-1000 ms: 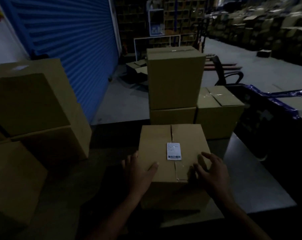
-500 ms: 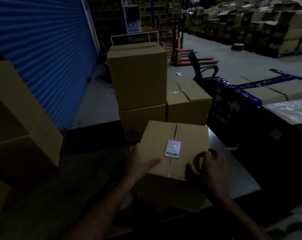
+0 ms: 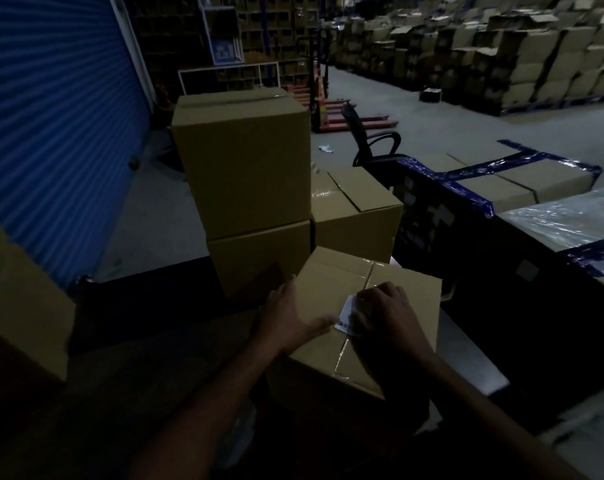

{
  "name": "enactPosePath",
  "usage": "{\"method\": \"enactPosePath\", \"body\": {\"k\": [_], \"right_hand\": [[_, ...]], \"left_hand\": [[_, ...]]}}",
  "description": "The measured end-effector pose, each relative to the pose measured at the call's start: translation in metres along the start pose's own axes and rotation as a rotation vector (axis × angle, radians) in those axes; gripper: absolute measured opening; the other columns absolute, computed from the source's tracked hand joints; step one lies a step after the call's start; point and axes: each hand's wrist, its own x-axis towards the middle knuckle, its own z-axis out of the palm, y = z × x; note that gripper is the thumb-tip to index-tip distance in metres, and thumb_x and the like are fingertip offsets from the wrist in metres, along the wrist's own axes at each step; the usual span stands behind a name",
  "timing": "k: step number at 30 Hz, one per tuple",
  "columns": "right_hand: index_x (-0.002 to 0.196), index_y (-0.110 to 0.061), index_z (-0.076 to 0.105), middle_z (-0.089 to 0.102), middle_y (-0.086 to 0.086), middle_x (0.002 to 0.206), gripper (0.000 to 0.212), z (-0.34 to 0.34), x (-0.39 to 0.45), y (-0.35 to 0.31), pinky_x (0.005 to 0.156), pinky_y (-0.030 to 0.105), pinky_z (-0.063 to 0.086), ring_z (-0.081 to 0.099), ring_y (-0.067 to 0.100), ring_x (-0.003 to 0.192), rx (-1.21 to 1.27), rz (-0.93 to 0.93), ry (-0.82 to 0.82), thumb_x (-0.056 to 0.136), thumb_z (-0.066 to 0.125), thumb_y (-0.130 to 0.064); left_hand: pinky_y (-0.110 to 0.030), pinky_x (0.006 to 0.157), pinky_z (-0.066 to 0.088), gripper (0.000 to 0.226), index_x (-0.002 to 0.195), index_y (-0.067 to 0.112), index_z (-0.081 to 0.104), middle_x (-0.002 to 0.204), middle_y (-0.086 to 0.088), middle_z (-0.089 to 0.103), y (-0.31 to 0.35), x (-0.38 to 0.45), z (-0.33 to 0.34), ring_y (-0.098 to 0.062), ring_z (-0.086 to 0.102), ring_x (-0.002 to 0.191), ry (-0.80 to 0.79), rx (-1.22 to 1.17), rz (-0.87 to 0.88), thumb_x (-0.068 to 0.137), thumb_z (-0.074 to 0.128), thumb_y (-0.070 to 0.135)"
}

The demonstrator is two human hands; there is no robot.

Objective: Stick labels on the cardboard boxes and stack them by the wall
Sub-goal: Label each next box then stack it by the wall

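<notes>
Dim warehouse, dark table (image 3: 466, 344): sealed cardboard box (image 3: 331, 289), my right hand (image 3: 388, 308) flat pressing its barcode label (image 3: 345, 317), left hand (image 3: 290, 313) open, steadying; stacking pending.

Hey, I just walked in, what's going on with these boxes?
A person is labelling a cardboard box on a dark table. The right hand lies over the white label on the box's taped top, apparently pressing it down, and covers most of it. The left hand rests on the box's left side, steadying it. Just behind stand three more boxes, two of them stacked. This box has not been stacked yet.
</notes>
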Motion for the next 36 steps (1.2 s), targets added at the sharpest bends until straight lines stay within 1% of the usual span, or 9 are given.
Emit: {"method": "enactPosePath", "body": {"k": [3,7,11,14,16,20,22,26,36], "right_hand": [[0.103,-0.025,0.064,0.049,-0.007,0.099,0.024,0.004,0.002,0.001,0.074,0.023,0.029,0.038,0.009,0.094,-0.011,0.021,0.011,0.081,0.067,-0.036],[0.098,-0.026,0.062,0.046,-0.009,0.092,0.024,0.007,0.008,0.002,0.072,0.026,0.030,0.040,0.012,0.091,-0.012,0.073,-0.005,0.078,0.069,-0.038],[0.088,-0.031,0.055,0.043,-0.014,0.083,0.018,0.009,0.012,0.000,0.068,0.028,0.028,0.042,0.011,0.084,-0.037,0.097,-0.025,0.078,0.068,-0.039],[0.096,-0.033,0.060,0.045,-0.014,0.088,0.025,0.011,0.012,0.001,0.071,0.030,0.031,0.041,0.010,0.087,-0.039,0.086,-0.016,0.075,0.067,-0.044],[0.100,-0.036,0.063,0.047,-0.012,0.089,0.034,0.010,0.015,0.002,0.073,0.031,0.035,0.042,0.012,0.087,-0.074,0.088,-0.029,0.071,0.057,-0.053],[0.089,-0.032,0.068,0.045,-0.013,0.083,0.043,0.009,0.019,-0.002,0.071,0.032,0.036,0.045,0.015,0.084,-0.053,0.124,-0.033,0.066,0.045,-0.059],[0.087,-0.033,0.068,0.045,-0.013,0.082,0.040,0.008,0.019,-0.003,0.072,0.033,0.037,0.046,0.016,0.084,-0.046,0.135,-0.021,0.065,0.046,-0.058],[0.097,-0.039,0.068,0.048,-0.014,0.088,0.043,0.006,0.020,-0.004,0.077,0.034,0.039,0.043,0.013,0.087,-0.055,0.133,-0.037,0.065,0.047,-0.058],[0.092,-0.031,0.067,0.048,-0.012,0.085,0.047,0.007,0.019,0.001,0.073,0.030,0.035,0.044,0.012,0.084,-0.041,0.167,-0.025,0.062,0.048,-0.062]], "left_hand": [[-0.053,0.114,0.030,0.135,0.156,0.026,0.009,0.164,0.002,0.011,0.001,0.004,0.008,-0.023,0.020,0.148,-0.006,-0.002,0.019,0.051,0.061,0.093],[-0.052,0.114,0.029,0.135,0.157,0.025,0.005,0.165,0.004,0.005,-0.002,0.003,0.013,-0.024,0.018,0.148,0.006,0.004,0.024,0.053,0.059,0.093],[-0.050,0.114,0.029,0.132,0.156,0.024,0.008,0.163,0.004,0.008,-0.004,0.003,0.016,-0.025,0.020,0.147,0.036,-0.012,0.052,0.054,0.059,0.092],[-0.048,0.114,0.028,0.130,0.156,0.025,0.007,0.163,0.004,0.007,-0.004,0.002,0.016,-0.022,0.018,0.147,0.052,-0.012,0.067,0.057,0.061,0.089],[-0.048,0.114,0.028,0.129,0.157,0.024,0.005,0.164,0.003,0.007,-0.002,0.002,0.016,-0.021,0.017,0.148,0.048,0.004,0.067,0.060,0.062,0.087],[-0.048,0.114,0.030,0.129,0.157,0.024,0.004,0.163,0.002,0.008,-0.001,0.002,0.013,-0.022,0.020,0.147,0.050,0.008,0.074,0.060,0.061,0.087],[-0.047,0.113,0.030,0.129,0.157,0.025,0.005,0.163,0.003,0.008,-0.002,0.002,0.014,-0.022,0.020,0.146,0.054,-0.004,0.070,0.060,0.062,0.087],[-0.048,0.114,0.028,0.129,0.157,0.025,0.002,0.163,0.002,0.006,-0.003,0.004,0.017,-0.022,0.017,0.147,0.052,-0.011,0.072,0.060,0.061,0.088],[-0.044,0.111,0.028,0.131,0.156,0.027,0.004,0.162,0.004,0.009,0.000,0.001,0.013,-0.021,0.022,0.145,0.044,-0.020,0.065,0.057,0.062,0.089]]}}
